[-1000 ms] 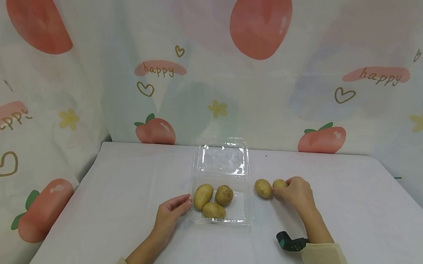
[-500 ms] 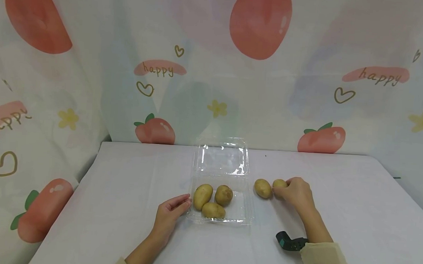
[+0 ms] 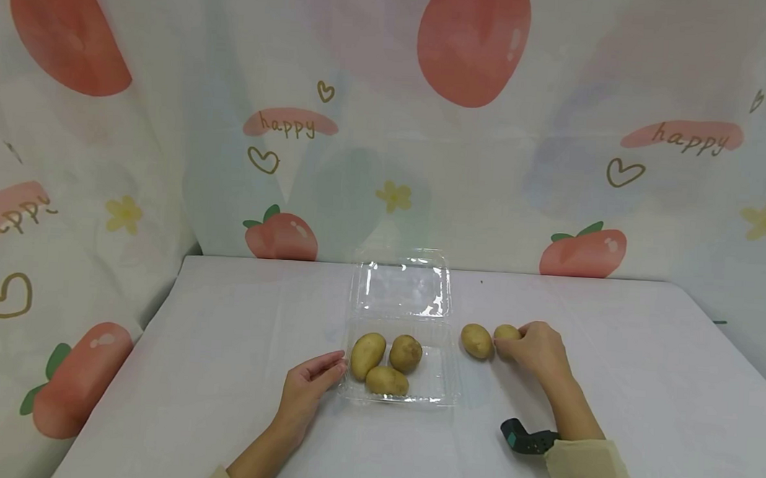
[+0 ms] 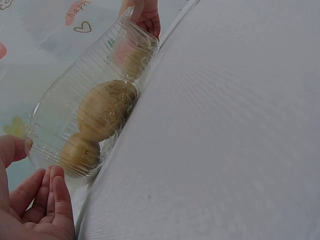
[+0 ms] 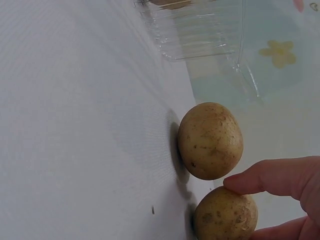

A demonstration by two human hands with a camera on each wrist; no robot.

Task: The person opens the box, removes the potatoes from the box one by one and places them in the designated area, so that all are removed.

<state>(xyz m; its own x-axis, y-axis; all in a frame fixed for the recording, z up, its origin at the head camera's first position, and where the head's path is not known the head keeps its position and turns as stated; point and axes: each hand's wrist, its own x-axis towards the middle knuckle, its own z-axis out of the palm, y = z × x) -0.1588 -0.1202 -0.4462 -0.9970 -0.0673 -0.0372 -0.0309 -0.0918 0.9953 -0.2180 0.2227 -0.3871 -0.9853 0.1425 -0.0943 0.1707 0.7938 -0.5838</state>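
Here, white table (image 3: 236,318), fruit-print backdrop (image 3: 374,43); left hand (image 3: 307,388) pinching container (image 3: 434,375), right hand (image 3: 537,350) potato (image 3: 505,333).

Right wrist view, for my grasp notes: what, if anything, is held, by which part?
The right hand pinches the lower potato by its upper edge and lower right side.

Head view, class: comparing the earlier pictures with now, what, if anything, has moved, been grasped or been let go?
Nothing visibly changed. The left hand still touches the clear container, three potatoes stay inside it, and the right hand still pinches the rightmost potato, next to the other loose potato.
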